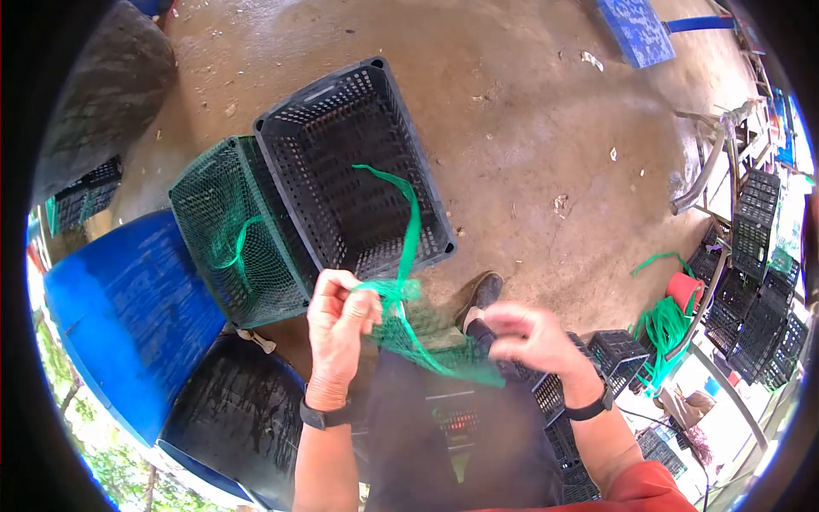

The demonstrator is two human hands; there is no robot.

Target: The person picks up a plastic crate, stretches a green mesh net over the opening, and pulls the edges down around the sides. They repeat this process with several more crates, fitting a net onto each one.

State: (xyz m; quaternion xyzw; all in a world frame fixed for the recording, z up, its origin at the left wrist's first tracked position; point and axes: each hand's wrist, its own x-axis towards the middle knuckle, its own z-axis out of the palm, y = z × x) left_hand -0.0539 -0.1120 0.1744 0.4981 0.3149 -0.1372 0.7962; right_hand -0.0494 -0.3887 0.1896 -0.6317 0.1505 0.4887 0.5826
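Observation:
My left hand is closed in a pinch on a bunched piece of green netting above my lap. A flat green strip runs from that bunch over the black crate, and another length trails down across my knees. My right hand, blurred by motion, hovers right of the netting with thumb and fingers apart and nothing visible between them. In front of me a black plastic crate stands beside a crate covered in green mesh, which has a green strip on it.
A blue barrel and a black container stand at left. On the right lie a bundle of green strips, a red bucket and stacked black crates. A blue board is on the wet brown floor.

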